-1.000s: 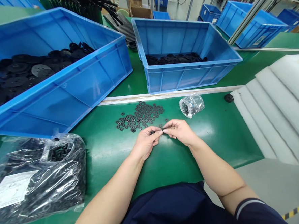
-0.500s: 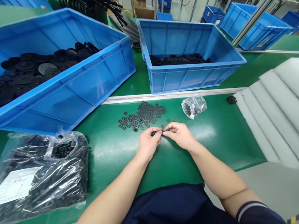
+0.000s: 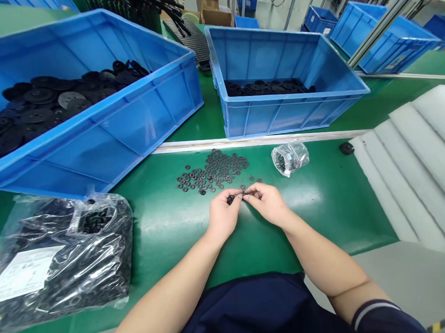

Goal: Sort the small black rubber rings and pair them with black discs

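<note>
- While the left hand cupped dark parts, it and the right hand pinched a piece between fingertips.
- Rings lay just beyond; a slack pinch risked losing it there.

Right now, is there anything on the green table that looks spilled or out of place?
One black round piece lies alone beside the white foam, oddly apart from the loose rings. Nothing looks clearly spilled.

Bright, diffuse light leaves pale glare on the green tabletop and glints across the large plastic bag
</note>
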Available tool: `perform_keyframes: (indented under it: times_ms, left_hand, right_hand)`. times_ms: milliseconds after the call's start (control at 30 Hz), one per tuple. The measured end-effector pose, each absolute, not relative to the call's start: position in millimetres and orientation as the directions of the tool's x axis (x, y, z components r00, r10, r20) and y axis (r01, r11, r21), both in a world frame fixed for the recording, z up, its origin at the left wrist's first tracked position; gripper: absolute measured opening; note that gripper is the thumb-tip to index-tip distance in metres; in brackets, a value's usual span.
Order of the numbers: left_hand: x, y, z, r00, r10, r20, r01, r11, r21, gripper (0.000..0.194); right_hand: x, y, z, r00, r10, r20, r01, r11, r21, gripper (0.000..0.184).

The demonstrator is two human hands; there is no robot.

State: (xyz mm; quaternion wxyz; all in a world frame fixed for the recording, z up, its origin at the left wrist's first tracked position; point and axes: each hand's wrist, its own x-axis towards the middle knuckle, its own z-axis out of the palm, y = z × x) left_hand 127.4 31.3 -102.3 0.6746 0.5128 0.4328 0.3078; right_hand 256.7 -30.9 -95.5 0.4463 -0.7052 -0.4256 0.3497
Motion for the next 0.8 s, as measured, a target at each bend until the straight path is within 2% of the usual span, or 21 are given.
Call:
perform_keyframes:
  times_ms: [67, 167, 300, 400, 567, 633, 733, 800]
  left_hand:
    - [126.9, 29.0, -103.4, 0.415, 0.899, -0.140, 0.130, 0.094, 0.987, 0.008]
    - [125.8, 25.0, -106.3, 0.453, 0.891, 0.024, 0.219, -0.138, 0.966, 0.013]
    - [124.7, 21.8, -108.6, 0.506, 0.854, 0.124, 0.250, -0.282, 0.926, 0.016]
    - [124.8, 22.4, -107.3, 0.512, 0.855, 0.082, 0.253, -0.242, 0.937, 0.015]
    - [124.0, 32.7, -105.4, 0.446, 0.893, -0.067, 0.184, -0.018, 0.983, 0.015]
    - [122.8, 39.6, -104.3, 0.426, 0.895, -0.134, 0.132, 0.085, 0.988, 0.020]
    - [120.6, 49.0, -99.2, 0.445, 0.866, -0.230, 0.048, 0.233, 0.971, 0.025]
    - [119.3, 53.7, -93.6, 0.471, 0.838, -0.275, 0.000, 0.311, 0.950, 0.027]
  right_hand:
    - [254.6, -31.6, -95.7, 0.404, 0.913, -0.060, 0.382, -0.228, -0.896, 0.008]
    - [253.9, -31.7, -97.2, 0.417, 0.905, -0.084, 0.374, -0.255, -0.892, 0.007]
    - [255.5, -30.8, -99.0, 0.428, 0.894, -0.136, 0.341, -0.299, -0.891, 0.009]
    - [256.6, -29.8, -97.9, 0.436, 0.888, -0.145, 0.341, -0.313, -0.886, 0.009]
    - [266.6, -30.2, -95.0, 0.363, 0.916, -0.171, 0.228, -0.265, -0.937, 0.020]
    - [274.2, -31.0, -94.7, 0.364, 0.920, -0.144, 0.315, -0.267, -0.911, 0.018]
    - [284.9, -31.1, -95.8, 0.384, 0.920, -0.079, 0.524, -0.287, -0.802, 0.008]
    - [289.7, -29.5, -97.4, 0.392, 0.915, -0.091, 0.572, -0.320, -0.756, 0.006]
